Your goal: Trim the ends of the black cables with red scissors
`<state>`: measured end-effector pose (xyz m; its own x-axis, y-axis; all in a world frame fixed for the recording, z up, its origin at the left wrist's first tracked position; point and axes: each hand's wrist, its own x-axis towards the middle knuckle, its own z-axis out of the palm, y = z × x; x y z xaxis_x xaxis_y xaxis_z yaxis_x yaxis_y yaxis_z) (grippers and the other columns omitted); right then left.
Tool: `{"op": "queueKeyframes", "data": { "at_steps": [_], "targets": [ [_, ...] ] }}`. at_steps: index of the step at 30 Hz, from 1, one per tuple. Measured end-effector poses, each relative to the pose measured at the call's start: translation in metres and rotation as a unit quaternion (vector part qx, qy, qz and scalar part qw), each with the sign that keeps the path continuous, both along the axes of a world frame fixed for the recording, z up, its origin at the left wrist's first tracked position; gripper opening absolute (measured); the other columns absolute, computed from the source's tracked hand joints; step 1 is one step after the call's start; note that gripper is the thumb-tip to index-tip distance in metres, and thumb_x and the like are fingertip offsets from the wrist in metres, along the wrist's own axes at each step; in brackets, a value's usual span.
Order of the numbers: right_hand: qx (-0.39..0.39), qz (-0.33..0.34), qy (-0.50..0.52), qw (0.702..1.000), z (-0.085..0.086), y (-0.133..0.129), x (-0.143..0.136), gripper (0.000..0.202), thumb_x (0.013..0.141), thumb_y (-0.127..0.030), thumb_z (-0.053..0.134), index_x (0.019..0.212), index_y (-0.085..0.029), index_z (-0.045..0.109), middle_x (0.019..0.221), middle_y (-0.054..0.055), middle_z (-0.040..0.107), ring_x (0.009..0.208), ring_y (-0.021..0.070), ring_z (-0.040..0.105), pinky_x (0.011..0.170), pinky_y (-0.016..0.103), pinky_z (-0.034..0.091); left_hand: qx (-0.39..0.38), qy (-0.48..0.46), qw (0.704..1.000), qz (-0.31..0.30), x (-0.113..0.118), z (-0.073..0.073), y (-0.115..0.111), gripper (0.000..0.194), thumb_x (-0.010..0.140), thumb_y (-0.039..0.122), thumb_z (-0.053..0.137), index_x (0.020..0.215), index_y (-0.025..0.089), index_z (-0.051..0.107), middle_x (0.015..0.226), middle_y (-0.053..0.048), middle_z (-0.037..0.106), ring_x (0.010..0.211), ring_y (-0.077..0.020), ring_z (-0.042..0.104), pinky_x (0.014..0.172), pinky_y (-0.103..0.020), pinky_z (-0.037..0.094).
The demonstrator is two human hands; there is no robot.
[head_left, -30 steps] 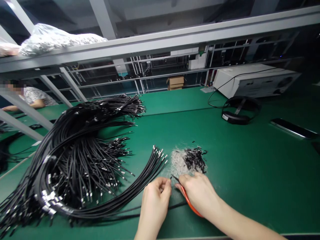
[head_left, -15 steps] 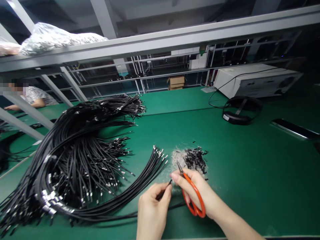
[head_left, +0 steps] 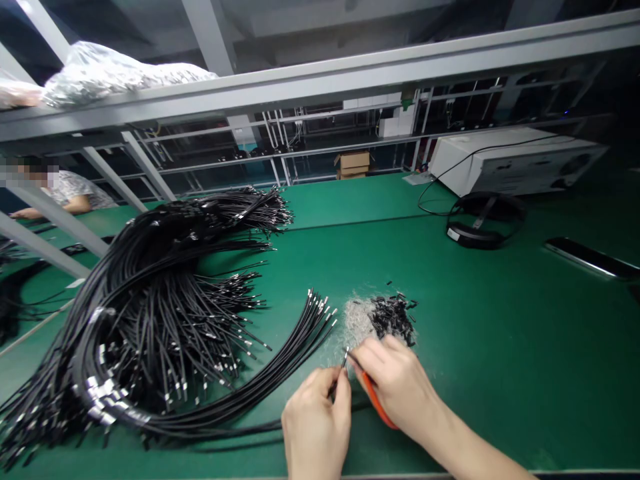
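Note:
My left hand (head_left: 317,417) pinches a black cable near its end, and a short light tip (head_left: 346,353) sticks up past the thumb and forefinger. Beside it my right hand (head_left: 395,380) is closed around orange-handled scissors (head_left: 379,403); their blades are mostly hidden by the fingers, close to the cable tip. Left of the hands, a curved bundle of black cables (head_left: 280,387) fans out with pale ends. Just beyond the right hand lie a pile of short black cut pieces (head_left: 393,317) and a heap of fine whitish strands (head_left: 359,320).
A large mass of black cables (head_left: 165,287) covers the left of the green table (head_left: 475,333). To the right are a black headband-like device (head_left: 477,233), a phone-like slab (head_left: 590,259) and a white box-shaped machine (head_left: 515,163). A person (head_left: 80,190) sits at far left.
My right hand has turned, bringing the scissors' blades down to the cable end. My left hand has shifted slightly right, and a light tip now shows on the cable.

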<state>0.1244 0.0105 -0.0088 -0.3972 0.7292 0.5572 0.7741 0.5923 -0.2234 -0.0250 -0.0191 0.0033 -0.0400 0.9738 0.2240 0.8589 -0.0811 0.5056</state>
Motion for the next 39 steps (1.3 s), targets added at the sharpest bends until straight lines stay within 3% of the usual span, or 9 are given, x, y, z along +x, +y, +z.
{"op": "queueKeyframes", "data": {
  "at_steps": [4, 9, 20, 28, 32, 34, 37, 39],
  "targets": [
    [-0.052, -0.088, -0.051, 0.993, 0.002, -0.004, 0.012, 0.019, 0.093, -0.033, 0.05, 0.08, -0.02, 0.054, 0.079, 0.003, 0.056, 0.064, 0.0185, 0.05, 0.067, 0.032, 0.031, -0.047, -0.062, 0.997, 0.018, -0.001, 0.01, 0.004, 0.034, 0.087, 0.04, 0.049, 0.069, 0.021, 0.07, 0.062, -0.003, 0.07, 0.053, -0.0152, 0.06, 0.049, -0.021, 0.04],
    [-0.098, -0.072, -0.113, 0.986, -0.002, -0.013, 0.004, 0.017, 0.083, -0.033, 0.066, 0.081, -0.021, 0.054, 0.079, 0.001, 0.057, 0.065, 0.0198, 0.056, 0.072, 0.035, 0.033, -0.041, -0.093, 0.995, 0.015, 0.001, 0.014, 0.006, 0.038, 0.084, 0.043, 0.052, 0.061, 0.019, 0.07, 0.052, -0.003, 0.066, 0.046, -0.0136, 0.056, 0.045, -0.02, 0.037],
    [-0.04, -0.051, -0.14, 0.988, 0.004, -0.007, 0.002, 0.014, 0.086, -0.019, 0.059, 0.074, -0.02, 0.052, 0.068, -0.001, 0.059, 0.053, 0.0156, 0.054, 0.067, 0.033, 0.029, -0.043, -0.082, 0.996, 0.017, 0.005, 0.02, 0.007, 0.037, 0.083, 0.042, 0.052, 0.062, 0.019, 0.07, 0.053, -0.004, 0.066, 0.048, -0.0147, 0.057, 0.045, -0.02, 0.038],
    [-0.064, -0.038, -0.109, 0.991, 0.001, -0.004, 0.004, 0.017, 0.088, -0.014, 0.052, 0.072, -0.019, 0.056, 0.066, 0.0, 0.063, 0.049, 0.0151, 0.056, 0.064, 0.031, 0.031, -0.056, -0.079, 0.995, 0.012, 0.002, 0.017, 0.008, 0.033, 0.085, 0.039, 0.052, 0.065, 0.02, 0.07, 0.061, -0.004, 0.069, 0.053, -0.0154, 0.06, 0.046, -0.019, 0.038],
    [-0.174, -0.053, 0.011, 0.983, 0.003, 0.0, 0.007, 0.021, 0.09, -0.025, 0.052, 0.071, -0.02, 0.057, 0.067, 0.001, 0.065, 0.057, 0.0167, 0.06, 0.058, 0.027, 0.033, -0.071, -0.13, 0.989, -0.002, -0.001, 0.012, 0.008, 0.03, 0.086, 0.038, 0.051, 0.072, 0.019, 0.07, 0.068, -0.003, 0.071, 0.062, -0.0163, 0.063, 0.055, -0.02, 0.044],
    [-0.276, -0.051, 0.156, 0.947, 0.004, 0.002, 0.003, 0.023, 0.092, -0.034, 0.049, 0.076, -0.021, 0.059, 0.063, -0.001, 0.062, 0.055, 0.0152, 0.058, 0.053, 0.024, 0.035, -0.066, -0.163, 0.984, -0.021, -0.003, 0.011, 0.007, 0.028, 0.086, 0.037, 0.052, 0.078, 0.019, 0.072, 0.071, -0.003, 0.071, 0.065, -0.0161, 0.064, 0.06, -0.021, 0.046],
    [-0.429, 0.008, 0.373, 0.823, 0.007, 0.002, -0.009, 0.028, 0.09, -0.046, 0.049, 0.086, -0.02, 0.058, 0.052, -0.006, 0.049, 0.039, 0.0101, 0.046, 0.04, 0.02, 0.033, -0.054, -0.199, 0.978, -0.033, -0.006, 0.007, 0.007, 0.024, 0.085, 0.036, 0.056, 0.088, 0.019, 0.072, 0.076, -0.003, 0.069, 0.065, -0.0154, 0.062, 0.06, -0.022, 0.048],
    [-0.467, 0.041, 0.452, 0.759, 0.01, 0.001, -0.016, 0.031, 0.086, -0.05, 0.054, 0.085, -0.019, 0.057, 0.051, -0.008, 0.042, 0.035, 0.0073, 0.038, 0.035, 0.019, 0.029, -0.051, -0.233, 0.971, -0.022, -0.009, 0.005, 0.006, 0.023, 0.083, 0.038, 0.059, 0.09, 0.019, 0.07, 0.077, -0.003, 0.068, 0.064, -0.0146, 0.06, 0.059, -0.022, 0.048]
  ]
}}
